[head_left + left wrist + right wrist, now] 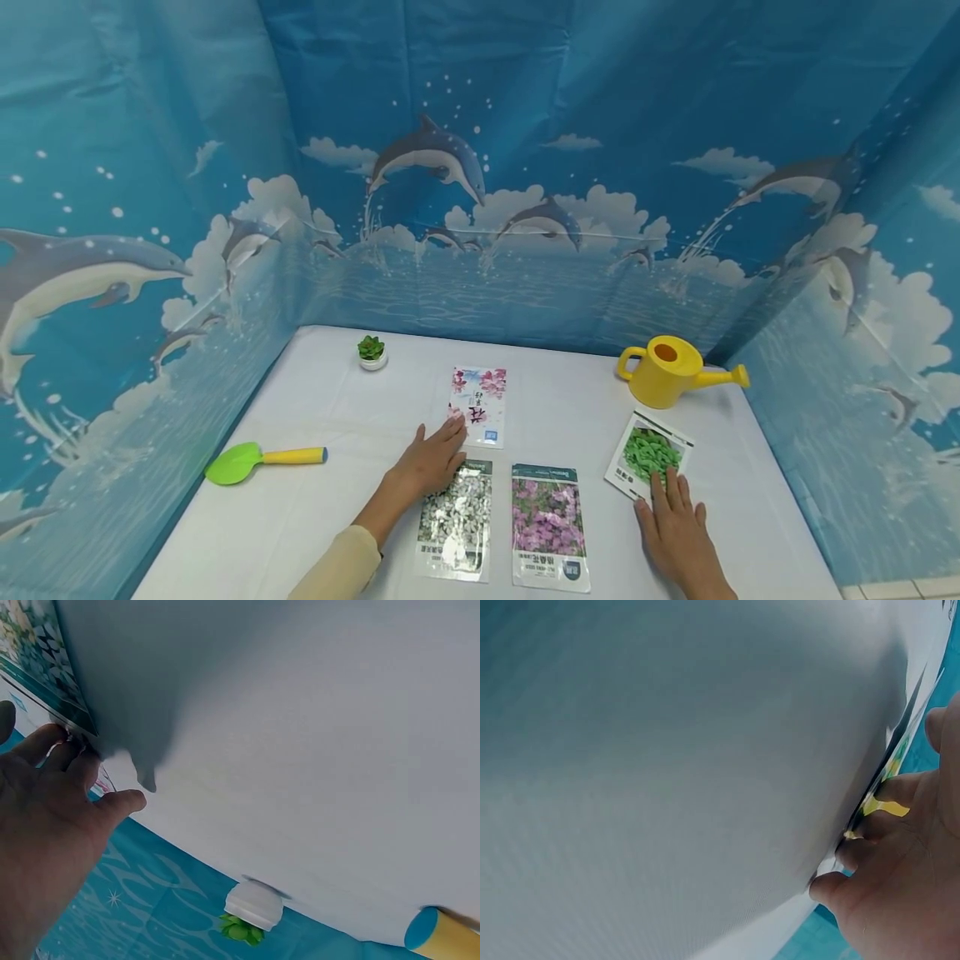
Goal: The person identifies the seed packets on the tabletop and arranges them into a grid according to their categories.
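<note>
My left hand (433, 460) rests its fairly straight fingers on the lower left of a white seed packet with pink blossoms (480, 404). Just below it lies a seed packet picturing white flowers (455, 517), partly under that hand in the head view. Beside this is a seed packet with pink-purple flowers (549, 521). On the right, my right hand (675, 527) touches the lower edge of a tilted packet showing green leaves (651, 452) with its fingertips, fingers extended. In the right wrist view, that packet appears edge-on beyond the right fingers (896, 790).
A yellow watering can (663, 375) stands at the back right. At the back left is a small potted succulent (371, 354). A green trowel with a yellow handle (262, 458) lies at the left. Dolphin-printed blue curtains (525, 292) border the white table (360, 417).
</note>
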Tool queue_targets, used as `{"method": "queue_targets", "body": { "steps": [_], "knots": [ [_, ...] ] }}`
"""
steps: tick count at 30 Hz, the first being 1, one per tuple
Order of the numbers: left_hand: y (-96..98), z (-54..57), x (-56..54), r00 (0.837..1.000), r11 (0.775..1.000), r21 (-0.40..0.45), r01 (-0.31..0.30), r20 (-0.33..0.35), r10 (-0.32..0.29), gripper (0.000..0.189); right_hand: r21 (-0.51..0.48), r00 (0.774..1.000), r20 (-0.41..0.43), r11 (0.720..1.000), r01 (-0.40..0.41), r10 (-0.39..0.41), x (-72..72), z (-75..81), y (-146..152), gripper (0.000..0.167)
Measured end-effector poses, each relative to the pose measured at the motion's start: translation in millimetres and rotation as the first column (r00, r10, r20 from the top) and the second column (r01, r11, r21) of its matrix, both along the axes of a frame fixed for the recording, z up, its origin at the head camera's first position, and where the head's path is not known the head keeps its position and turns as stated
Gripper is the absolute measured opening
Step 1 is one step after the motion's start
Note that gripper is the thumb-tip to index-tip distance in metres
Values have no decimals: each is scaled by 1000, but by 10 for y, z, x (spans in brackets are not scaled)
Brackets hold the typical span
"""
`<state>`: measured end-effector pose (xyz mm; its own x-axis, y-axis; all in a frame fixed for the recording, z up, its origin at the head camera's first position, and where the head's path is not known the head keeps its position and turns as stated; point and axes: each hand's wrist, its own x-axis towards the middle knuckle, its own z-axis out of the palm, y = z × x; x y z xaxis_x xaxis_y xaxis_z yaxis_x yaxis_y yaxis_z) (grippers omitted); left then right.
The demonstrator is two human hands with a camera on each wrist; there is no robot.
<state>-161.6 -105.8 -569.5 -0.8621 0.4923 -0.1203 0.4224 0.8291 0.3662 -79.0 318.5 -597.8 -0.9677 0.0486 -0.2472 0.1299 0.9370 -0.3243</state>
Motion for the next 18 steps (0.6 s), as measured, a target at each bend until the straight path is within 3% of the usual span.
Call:
{"method": "queue_targets", "body": {
  "steps": [11,18],
  "knots": [
    [-136,48,75,1000,999,44,1,24,-2,53,-8,1000,6,1000,-2,2,-15,-6,15,85],
    [-187,10,77,999,998,63,0,32,-2,54,-14,1000,5,1000,2,-2,-17,-9,4,84]
  ]
}}
